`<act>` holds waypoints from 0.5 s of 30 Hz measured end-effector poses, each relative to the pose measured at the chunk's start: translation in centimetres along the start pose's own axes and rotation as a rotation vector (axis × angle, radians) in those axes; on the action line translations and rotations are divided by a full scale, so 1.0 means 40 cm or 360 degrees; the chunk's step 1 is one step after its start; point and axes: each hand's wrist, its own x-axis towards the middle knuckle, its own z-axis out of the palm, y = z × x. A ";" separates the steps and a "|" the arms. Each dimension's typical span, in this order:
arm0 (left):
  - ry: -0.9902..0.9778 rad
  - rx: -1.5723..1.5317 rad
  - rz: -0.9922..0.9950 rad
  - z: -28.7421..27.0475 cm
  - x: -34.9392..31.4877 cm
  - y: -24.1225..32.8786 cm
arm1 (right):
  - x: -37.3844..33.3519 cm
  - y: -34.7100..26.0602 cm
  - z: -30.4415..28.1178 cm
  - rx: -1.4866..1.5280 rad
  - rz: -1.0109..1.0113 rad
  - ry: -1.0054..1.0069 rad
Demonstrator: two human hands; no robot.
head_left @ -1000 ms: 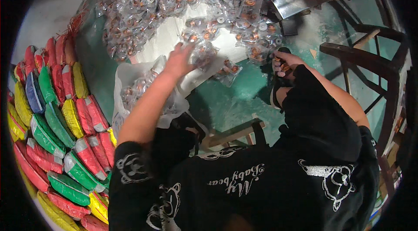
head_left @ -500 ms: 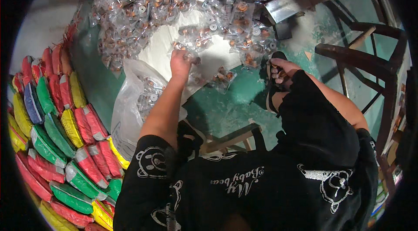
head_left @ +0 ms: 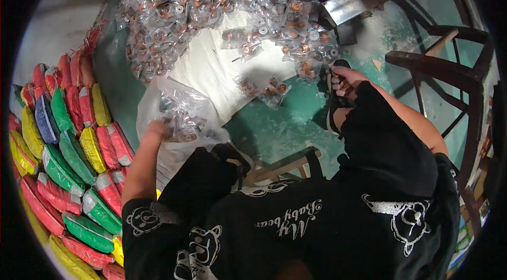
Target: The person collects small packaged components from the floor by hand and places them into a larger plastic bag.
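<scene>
My left hand (head_left: 157, 130) is at the left edge of a large clear plastic bag (head_left: 203, 101), beside the small packets (head_left: 187, 126) inside it. Its fingertips are hidden among the plastic, so its grip cannot be made out. My right hand (head_left: 346, 82) rests by my right foot, fingers curled in around a small copper-coloured part (head_left: 344, 86). Ahead lies a broad heap of clear packets (head_left: 174, 13) holding copper-coloured and grey metal parts. A few packets (head_left: 272, 90) lie apart, at the near edge of a white sheet (head_left: 206, 63).
Stacked red, green, yellow and blue filled sacks (head_left: 74, 158) line the left side. A dark metal frame (head_left: 438, 69) stands at the right, with a shiny metal machine part (head_left: 346, 8) at the far right. Close to my legs is a low wooden stool (head_left: 285, 165) on the green floor (head_left: 248, 129).
My left hand has moved from the white sheet back and left to the plastic bag. A packet near where it was is no longer there. My right hand stays by my foot.
</scene>
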 end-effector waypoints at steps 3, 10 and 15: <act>-0.0198 0.0365 0.0154 0.026 -0.028 -0.077 | 0.006 0.008 -0.009 -0.0026 -0.0017 0.0077; 0.1030 -0.0599 0.0805 -0.289 -0.017 0.423 | 0.004 0.008 -0.021 -0.0159 -0.0004 0.0044; 0.1098 -0.0940 0.0665 -0.369 0.103 0.681 | -0.009 0.017 -0.009 -0.0012 -0.0063 -0.0268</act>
